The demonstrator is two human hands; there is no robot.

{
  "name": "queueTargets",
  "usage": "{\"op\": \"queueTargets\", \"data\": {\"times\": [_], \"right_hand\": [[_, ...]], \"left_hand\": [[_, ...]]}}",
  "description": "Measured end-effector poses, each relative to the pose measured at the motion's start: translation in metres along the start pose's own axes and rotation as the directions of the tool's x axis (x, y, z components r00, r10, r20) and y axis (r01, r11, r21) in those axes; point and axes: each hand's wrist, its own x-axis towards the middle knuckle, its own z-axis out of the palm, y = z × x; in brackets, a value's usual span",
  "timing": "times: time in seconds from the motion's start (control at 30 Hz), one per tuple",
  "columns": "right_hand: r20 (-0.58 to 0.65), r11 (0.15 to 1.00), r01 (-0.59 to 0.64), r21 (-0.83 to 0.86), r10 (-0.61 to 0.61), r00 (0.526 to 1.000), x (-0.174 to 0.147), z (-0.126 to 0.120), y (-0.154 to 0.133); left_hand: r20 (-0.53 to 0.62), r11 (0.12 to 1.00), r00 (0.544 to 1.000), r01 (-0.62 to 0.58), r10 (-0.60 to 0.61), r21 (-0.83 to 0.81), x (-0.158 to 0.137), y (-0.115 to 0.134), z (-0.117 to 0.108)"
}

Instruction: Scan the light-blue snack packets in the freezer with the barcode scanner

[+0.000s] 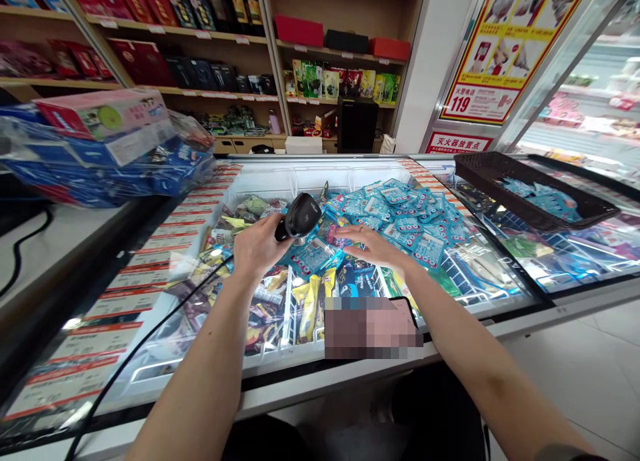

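Note:
My left hand [257, 244] is wrapped around the handle of a black barcode scanner [303, 214], whose head faces away and to the right. Its black cable [165, 316] trails down to the left across the glass. Just below the scanner is a blue packet [311, 257]. My right hand [369, 242] hovers to its right with fingers stretched out and nothing visible in them. Beyond that hand, a heap of small blue packets [395, 211] is spread over the freezer's glass top [175, 261].
A dark basket [530, 208] holding some blue packets stands at right. Plastic-wrapped boxes [115, 148] sit at left. Near the front edge lies a partly blurred phone [403, 308]. Price labels [127, 301] line the glass. Stocked shelves [200, 31] stand behind.

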Motion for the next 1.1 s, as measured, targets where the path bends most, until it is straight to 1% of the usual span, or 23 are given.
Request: {"op": "queueTargets", "data": {"times": [0.07, 0.1, 0.17, 0.2, 0.27, 0.33, 0.4, 0.47, 0.5, 0.57, 0.7, 0.77, 0.83, 0.93, 1.0, 1.1], "right_hand": [[0.123, 0.997, 0.082, -0.006, -0.080, 0.989, 0.001, 0.001, -0.008], [0.164, 0.994, 0.106, -0.019, -0.102, 0.981, 0.001, 0.002, -0.009], [0.202, 0.990, 0.128, -0.052, -0.115, 0.973, 0.002, 0.002, -0.007], [0.194, 0.990, 0.122, -0.068, -0.107, 0.975, 0.002, 0.002, -0.005], [0.121, 0.992, 0.074, -0.101, -0.062, 0.991, 0.001, 0.001, 0.003], [-0.012, 0.990, -0.013, -0.140, 0.011, 1.000, 0.000, 0.000, 0.009], [-0.153, 0.978, -0.110, -0.177, 0.083, 0.985, -0.001, 0.000, 0.012], [-0.253, 0.955, -0.210, -0.208, 0.155, 0.955, -0.001, 0.000, 0.010], [-0.272, 0.941, -0.253, -0.224, 0.189, 0.944, -0.001, 0.000, 0.009], [-0.242, 0.919, -0.298, -0.256, 0.238, 0.941, -0.003, -0.001, 0.006], [-0.078, 0.941, -0.225, -0.251, 0.212, 0.974, -0.007, -0.006, 0.010], [-0.063, 0.949, -0.225, -0.222, 0.216, 0.974, -0.009, -0.007, 0.014], [-0.098, 0.945, -0.270, -0.186, 0.255, 0.962, -0.009, -0.006, 0.018], [-0.204, 0.932, -0.349, -0.103, 0.323, 0.924, -0.007, -0.003, 0.021], [-0.289, 0.923, -0.382, -0.042, 0.355, 0.889, -0.005, -0.002, 0.024], [-0.408, 0.907, -0.418, 0.044, 0.399, 0.822, -0.004, -0.002, 0.030]], "left_hand": [[0.004, 1.000, 1.000, 0.008, -0.008, -0.009, 0.000, 0.001, -0.001], [0.008, 1.000, 1.000, 0.008, -0.008, -0.014, 0.000, 0.001, -0.001], [0.017, 1.000, 1.000, 0.003, -0.003, -0.021, 0.000, 0.003, -0.002], [0.021, 1.000, 1.000, 0.000, 0.000, -0.022, 0.000, 0.003, -0.003], [0.028, 1.000, 1.000, -0.001, 0.002, -0.018, 0.000, 0.005, -0.003], [0.032, 1.000, 0.999, -0.001, 0.002, -0.017, 0.001, 0.005, -0.003], [0.025, 1.000, 1.000, -0.008, 0.009, -0.026, 0.001, 0.006, -0.003], [0.014, 0.999, 1.000, -0.020, 0.021, -0.039, 0.001, 0.005, -0.003], [0.014, 0.999, 1.000, -0.025, 0.026, -0.045, 0.000, 0.005, -0.003], [0.022, 0.998, 0.999, -0.032, 0.033, -0.051, 0.000, 0.004, -0.003], [0.026, 0.997, 0.998, -0.051, 0.053, -0.058, -0.003, 0.004, -0.003], [0.026, 0.996, 0.998, -0.062, 0.064, -0.063, -0.004, 0.004, -0.004], [0.030, 0.995, 0.997, -0.075, 0.077, -0.069, -0.004, 0.005, -0.004], [0.040, 0.992, 0.993, -0.107, 0.110, -0.073, -0.005, 0.007, -0.004], [0.046, 0.989, 0.990, -0.129, 0.133, -0.077, -0.005, 0.009, -0.004], [0.037, 0.983, 0.986, -0.159, 0.163, -0.093, -0.006, 0.012, -0.003]]}}
